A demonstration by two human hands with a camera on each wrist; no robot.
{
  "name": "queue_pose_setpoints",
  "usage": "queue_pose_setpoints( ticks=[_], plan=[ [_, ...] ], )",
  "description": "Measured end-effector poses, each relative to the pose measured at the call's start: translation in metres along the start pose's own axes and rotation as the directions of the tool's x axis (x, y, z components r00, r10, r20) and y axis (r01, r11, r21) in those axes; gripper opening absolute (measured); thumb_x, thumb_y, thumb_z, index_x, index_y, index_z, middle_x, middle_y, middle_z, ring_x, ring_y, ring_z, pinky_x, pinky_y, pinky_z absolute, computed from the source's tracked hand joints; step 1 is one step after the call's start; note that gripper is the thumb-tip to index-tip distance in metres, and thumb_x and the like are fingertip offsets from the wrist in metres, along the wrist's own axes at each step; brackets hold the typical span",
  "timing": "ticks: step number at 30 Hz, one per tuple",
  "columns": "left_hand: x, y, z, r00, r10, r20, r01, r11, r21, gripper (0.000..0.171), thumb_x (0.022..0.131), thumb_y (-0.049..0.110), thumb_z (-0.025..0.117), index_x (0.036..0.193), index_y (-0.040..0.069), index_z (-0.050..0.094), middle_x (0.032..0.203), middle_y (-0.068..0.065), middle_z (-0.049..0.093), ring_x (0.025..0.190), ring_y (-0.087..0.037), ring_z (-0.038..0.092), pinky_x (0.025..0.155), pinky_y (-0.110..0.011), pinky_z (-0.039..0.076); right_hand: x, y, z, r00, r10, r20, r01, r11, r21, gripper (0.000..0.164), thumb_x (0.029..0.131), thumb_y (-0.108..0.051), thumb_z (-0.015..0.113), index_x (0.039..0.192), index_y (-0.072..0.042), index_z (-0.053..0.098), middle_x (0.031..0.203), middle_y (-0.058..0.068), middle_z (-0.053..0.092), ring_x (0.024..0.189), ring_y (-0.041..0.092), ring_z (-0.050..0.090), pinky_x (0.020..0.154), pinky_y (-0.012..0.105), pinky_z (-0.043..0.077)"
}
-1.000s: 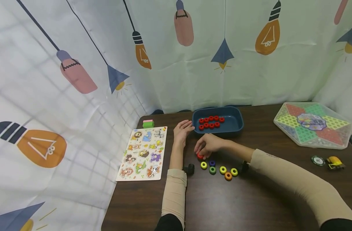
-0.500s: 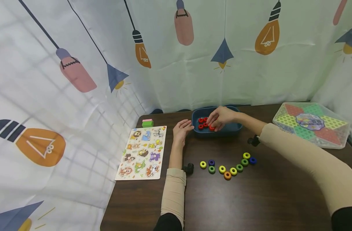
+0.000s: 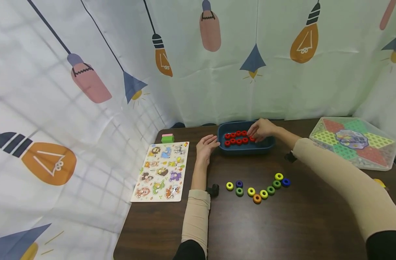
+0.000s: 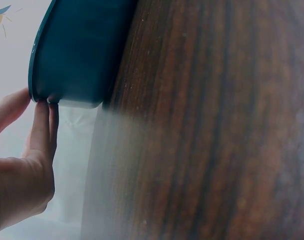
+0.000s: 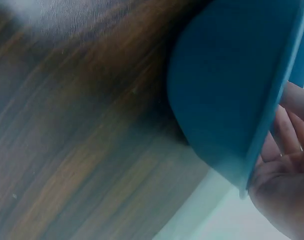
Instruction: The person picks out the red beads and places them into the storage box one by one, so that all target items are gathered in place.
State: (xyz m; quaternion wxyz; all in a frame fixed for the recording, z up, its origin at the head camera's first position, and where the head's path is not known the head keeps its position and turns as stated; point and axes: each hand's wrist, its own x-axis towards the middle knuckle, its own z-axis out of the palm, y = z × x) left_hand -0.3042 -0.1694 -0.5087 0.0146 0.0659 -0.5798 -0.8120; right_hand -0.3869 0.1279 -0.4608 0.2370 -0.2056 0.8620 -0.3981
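A dark blue tray (image 3: 229,148) stands at the back of the table, with small red rings (image 3: 239,141) in two rows inside. My right hand (image 3: 261,129) reaches over its right end, fingers pointing down and pinching a red ring (image 3: 252,138) at the end of the front row. In the right wrist view, the tray wall (image 5: 226,95) partly hides my curled fingers (image 5: 286,131). My left hand (image 3: 206,146) is at the tray's left end, fingers extended. Its fingertips touch the tray rim (image 4: 34,65) in the left wrist view.
Several yellow, green, blue and orange rings (image 3: 263,194) lie loose in front of the tray. An animal puzzle board (image 3: 160,172) and green-pink block (image 3: 167,138) are at left. A clear hexagonal box (image 3: 352,141) sits back right, and a yellow toy (image 3: 379,182) shows beside my right sleeve.
My right hand has carried a red ring from the table into the tray and moved right along the front row. My left hand has stayed at the tray's left end.
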Motion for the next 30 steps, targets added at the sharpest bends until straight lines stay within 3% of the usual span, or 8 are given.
queue_pose_setpoints(
  ticks=[7,12,18,21,23,26,30],
  plan=[
    [0.000,0.001,0.001,1.000,-0.004,0.000,0.004,1.000,0.001,0.056,0.078,-0.013,0.073,0.129,0.001,0.055,0.127,-0.020,0.063,0.120,-0.028,0.060,0.090,-0.032,0.055,-0.002,0.003,0.007,0.999,-0.021,-0.037,0.021,1.000,0.001,0.026,0.088,0.004,0.066,0.113,0.001,0.069,0.108,0.021,0.070,0.080,0.028,0.073,0.074,0.045,0.059],
    [0.002,0.000,0.000,1.000,0.001,-0.004,0.000,1.000,0.002,0.054,0.078,-0.012,0.074,0.127,0.003,0.057,0.125,-0.018,0.064,0.119,-0.026,0.061,0.089,-0.031,0.055,-0.013,0.001,0.007,0.987,-0.106,-0.120,0.099,0.993,-0.057,0.024,0.088,0.000,0.069,0.112,-0.002,0.071,0.105,0.017,0.072,0.081,0.029,0.073,0.071,0.044,0.060],
    [0.003,0.002,-0.004,1.000,0.003,-0.011,-0.003,0.999,0.033,0.055,0.079,-0.008,0.075,0.130,0.001,0.056,0.126,-0.019,0.064,0.120,-0.029,0.060,0.088,-0.030,0.055,-0.036,-0.005,0.010,0.951,-0.197,-0.237,0.175,0.978,-0.112,0.018,0.091,-0.018,0.071,0.108,-0.013,0.074,0.095,0.010,0.075,0.085,0.031,0.072,0.072,0.040,0.058],
    [0.000,0.008,-0.005,1.000,0.027,0.010,-0.028,0.989,0.146,0.054,0.081,-0.005,0.074,0.131,0.000,0.054,0.128,-0.021,0.062,0.116,-0.030,0.063,0.088,-0.034,0.055,-0.049,-0.005,0.010,0.919,-0.202,-0.337,0.155,0.975,-0.162,0.016,0.090,-0.026,0.071,0.105,-0.021,0.074,0.094,0.004,0.075,0.085,0.028,0.071,0.070,0.039,0.055],
    [-0.002,0.011,-0.005,0.998,0.067,0.007,-0.067,0.968,0.242,0.049,0.083,-0.001,0.074,0.128,0.004,0.056,0.126,-0.019,0.063,0.109,-0.028,0.066,0.086,-0.036,0.056,-0.057,-0.002,0.010,0.892,-0.208,-0.402,0.136,0.971,-0.198,0.014,0.091,-0.031,0.071,0.103,-0.025,0.074,0.093,-0.001,0.075,0.085,0.023,0.070,0.070,0.038,0.054],
    [-0.006,0.018,-0.005,0.989,0.146,0.000,-0.134,0.910,0.392,0.043,0.086,0.007,0.073,0.126,0.007,0.058,0.125,-0.017,0.064,0.103,-0.024,0.068,0.087,-0.040,0.055,-0.069,0.004,0.011,0.849,-0.207,-0.487,0.097,0.966,-0.240,0.013,0.091,-0.036,0.070,0.101,-0.028,0.074,0.095,-0.005,0.074,0.086,0.017,0.069,0.071,0.040,0.053],
    [-0.013,0.029,-0.009,0.971,0.238,0.007,-0.199,0.797,0.571,0.039,0.089,0.018,0.071,0.126,0.014,0.058,0.125,-0.009,0.064,0.108,-0.021,0.066,0.088,-0.040,0.055,-0.084,0.015,0.009,0.781,-0.242,-0.576,0.071,0.950,-0.303,0.019,0.092,-0.036,0.068,0.105,-0.023,0.074,0.098,-0.002,0.073,0.087,0.019,0.068,0.072,0.044,0.052]
  ],
)
